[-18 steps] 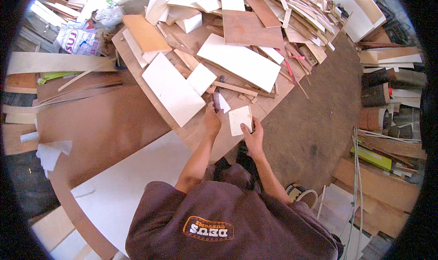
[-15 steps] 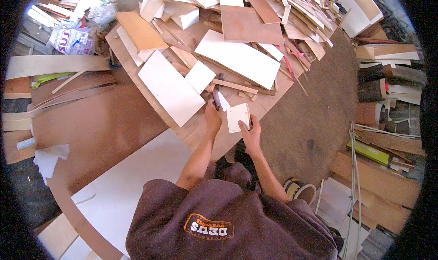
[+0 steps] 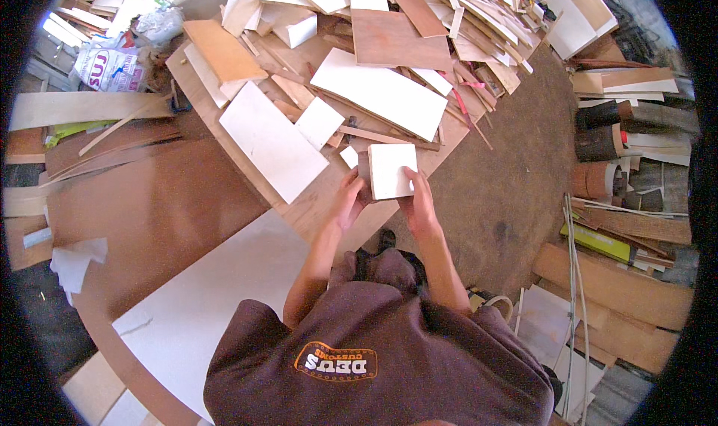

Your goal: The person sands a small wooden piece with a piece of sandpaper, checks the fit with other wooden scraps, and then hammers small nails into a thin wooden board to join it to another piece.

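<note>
My right hand (image 3: 420,204) grips a small, nearly square white board (image 3: 393,170) by its right edge, thumb on the face. My left hand (image 3: 348,201) is closed around a dark brown flat piece (image 3: 364,176), which lies against the board's left edge. What the dark piece is, I cannot make out. Both hands are above the near corner of a wooden worktable (image 3: 303,215). Just beyond them lie a small white offcut (image 3: 349,156) and a thin wood strip (image 3: 389,137).
White panels (image 3: 273,143), a long white board (image 3: 381,93), an orange-brown board (image 3: 224,50) and brown plywood (image 3: 400,38) cover the table. A large white sheet (image 3: 209,291) lies at the left. Stacked boards (image 3: 621,284) and thin rods (image 3: 574,276) are at the right.
My hands have come together: the dark piece in my left hand now meets the white board's left edge. The board has turned more upright and shifted slightly up. The whole view has shifted slightly.
</note>
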Demonstrator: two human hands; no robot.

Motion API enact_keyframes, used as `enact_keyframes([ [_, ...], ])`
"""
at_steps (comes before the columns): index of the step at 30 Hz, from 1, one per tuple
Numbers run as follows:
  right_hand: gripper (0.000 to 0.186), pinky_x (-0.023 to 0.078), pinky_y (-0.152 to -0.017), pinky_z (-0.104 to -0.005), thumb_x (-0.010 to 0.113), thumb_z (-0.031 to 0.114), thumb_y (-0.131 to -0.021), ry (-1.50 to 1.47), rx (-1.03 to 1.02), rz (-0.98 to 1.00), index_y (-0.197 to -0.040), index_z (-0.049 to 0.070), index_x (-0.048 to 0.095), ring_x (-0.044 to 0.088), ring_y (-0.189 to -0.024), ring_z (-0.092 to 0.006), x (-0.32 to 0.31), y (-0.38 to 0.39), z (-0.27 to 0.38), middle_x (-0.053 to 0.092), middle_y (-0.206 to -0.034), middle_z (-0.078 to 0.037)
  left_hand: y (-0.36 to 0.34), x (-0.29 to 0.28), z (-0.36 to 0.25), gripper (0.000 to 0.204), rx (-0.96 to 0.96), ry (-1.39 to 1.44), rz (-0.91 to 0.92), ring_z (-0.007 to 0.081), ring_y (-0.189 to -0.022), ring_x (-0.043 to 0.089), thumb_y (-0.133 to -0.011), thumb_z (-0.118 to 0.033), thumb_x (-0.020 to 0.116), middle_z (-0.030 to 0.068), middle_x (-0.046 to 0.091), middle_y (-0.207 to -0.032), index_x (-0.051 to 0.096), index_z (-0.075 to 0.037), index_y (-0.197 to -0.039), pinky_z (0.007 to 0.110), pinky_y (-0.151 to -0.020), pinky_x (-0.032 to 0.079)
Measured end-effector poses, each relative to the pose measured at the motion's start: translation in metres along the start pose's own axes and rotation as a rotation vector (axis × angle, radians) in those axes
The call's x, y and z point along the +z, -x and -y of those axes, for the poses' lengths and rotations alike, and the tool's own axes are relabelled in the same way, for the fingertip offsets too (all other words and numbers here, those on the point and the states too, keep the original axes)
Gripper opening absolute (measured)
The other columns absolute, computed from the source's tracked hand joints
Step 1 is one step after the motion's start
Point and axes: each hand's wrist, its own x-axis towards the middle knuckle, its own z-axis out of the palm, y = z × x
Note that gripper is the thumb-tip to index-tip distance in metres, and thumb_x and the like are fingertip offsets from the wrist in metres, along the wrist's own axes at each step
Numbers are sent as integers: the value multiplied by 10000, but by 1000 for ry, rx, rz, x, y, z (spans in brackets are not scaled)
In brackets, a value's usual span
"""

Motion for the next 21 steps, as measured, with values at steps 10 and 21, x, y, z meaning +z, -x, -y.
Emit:
enact_keyframes([
  [10,399,430,-677,-288,613,238,-923,111,-202,241,-1292,148,489,580,-904,-110,-51,19,44,615,-1026,22,21,43,20,550,319,-516,-182,153,-889,619,-814,-50,722,104,625,-961,384,-78,-1246,289,-680,498],
  [21,569,448,-940,-368,598,250,-918,62,-91,358,-1424,157,356,555,-1103,-219,-137,18,49,568,-1216,-78,55,61,76,822,539,-746,-276,224,-1066,568,-761,36,754,153,504,-1162,243,-157,-1375,345,-876,515],
])
